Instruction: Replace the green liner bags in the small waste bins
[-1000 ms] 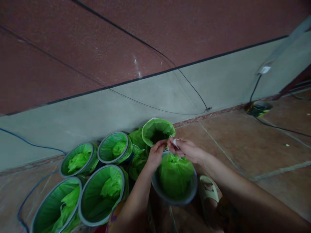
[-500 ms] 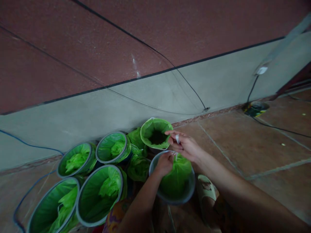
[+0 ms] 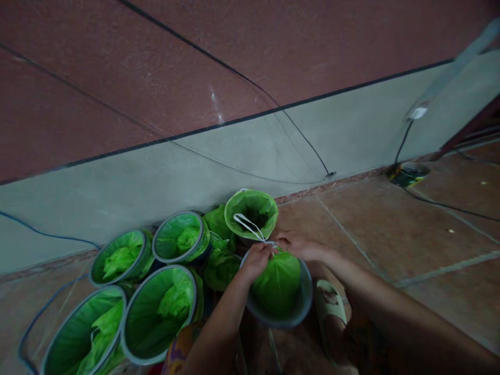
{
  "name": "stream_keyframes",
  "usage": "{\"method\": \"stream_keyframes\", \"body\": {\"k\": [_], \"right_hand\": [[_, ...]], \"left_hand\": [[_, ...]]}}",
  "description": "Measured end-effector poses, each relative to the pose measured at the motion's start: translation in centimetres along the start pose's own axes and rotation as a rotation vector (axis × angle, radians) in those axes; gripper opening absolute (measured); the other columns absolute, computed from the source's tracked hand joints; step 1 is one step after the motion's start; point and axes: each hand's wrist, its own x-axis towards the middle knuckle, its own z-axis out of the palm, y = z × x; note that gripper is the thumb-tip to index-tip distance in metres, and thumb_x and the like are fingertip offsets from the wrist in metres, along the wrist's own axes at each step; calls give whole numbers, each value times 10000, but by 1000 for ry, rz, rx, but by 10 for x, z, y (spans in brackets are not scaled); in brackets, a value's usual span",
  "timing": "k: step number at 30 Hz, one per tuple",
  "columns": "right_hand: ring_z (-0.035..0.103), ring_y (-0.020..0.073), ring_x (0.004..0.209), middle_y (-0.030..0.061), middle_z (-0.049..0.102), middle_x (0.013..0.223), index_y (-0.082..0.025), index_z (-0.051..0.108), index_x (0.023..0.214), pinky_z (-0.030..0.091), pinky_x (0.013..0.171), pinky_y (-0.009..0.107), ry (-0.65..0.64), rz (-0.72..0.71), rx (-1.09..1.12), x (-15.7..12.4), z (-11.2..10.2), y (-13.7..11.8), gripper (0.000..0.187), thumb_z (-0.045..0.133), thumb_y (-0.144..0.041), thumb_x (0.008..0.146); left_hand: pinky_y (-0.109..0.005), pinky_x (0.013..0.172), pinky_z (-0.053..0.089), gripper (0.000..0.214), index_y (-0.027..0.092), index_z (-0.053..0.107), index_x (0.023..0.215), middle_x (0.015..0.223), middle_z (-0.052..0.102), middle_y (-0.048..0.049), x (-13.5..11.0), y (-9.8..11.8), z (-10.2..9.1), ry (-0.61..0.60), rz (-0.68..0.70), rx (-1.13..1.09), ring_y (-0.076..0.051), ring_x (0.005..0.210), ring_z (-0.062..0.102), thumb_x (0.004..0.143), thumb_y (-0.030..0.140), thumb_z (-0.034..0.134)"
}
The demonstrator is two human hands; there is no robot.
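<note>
A full green mesh-like bag [image 3: 278, 286] sits in a grey bucket [image 3: 302, 307] between my feet, its neck gathered at the top. My left hand [image 3: 258, 259] is closed round the left side of that neck. From the other side my right hand [image 3: 295, 246] pinches at the same gathered neck; its fingertips are partly hidden. A white drawstring [image 3: 247, 225] rises in a long loop from between my hands. Just behind it stands a container lined with a green bag [image 3: 269, 203], its mouth open and something dark inside.
Several grey-rimmed buckets [image 3: 124, 333] with green liners crowd the left side. Closed green bags [image 3: 222, 268] lie among them. A black cable [image 3: 302, 135] hangs along the wall, and a dark tin [image 3: 410, 174] stands at the right. My sandalled foot [image 3: 332, 307] is beside the bucket.
My right hand has come down from above the lined container to the bag's neck. The drawstring now stands out as a long loop toward the back left.
</note>
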Motion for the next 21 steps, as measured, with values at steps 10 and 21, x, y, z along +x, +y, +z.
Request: {"method": "stream_keyframes", "body": {"k": [10, 21], "right_hand": [[489, 116, 541, 4, 592, 569, -162, 643, 619, 350, 538, 232, -103, -36, -88, -10, -1, -4, 245, 521, -237, 818], [527, 100, 544, -28, 604, 607, -156, 684, 776, 416, 520, 200, -195, 10, 444, -1, 7, -8, 255, 525, -86, 590]], "left_hand": [[-304, 751, 476, 153, 188, 761, 807, 760, 726, -18, -10, 16, -13, 35, 166, 147, -182, 730, 635, 752, 185, 618], [-366, 857, 465, 229, 218, 698, 831, 812, 710, -67, -24, 34, -16, 21, 697, 676, -202, 792, 640, 903, 145, 493]]}}
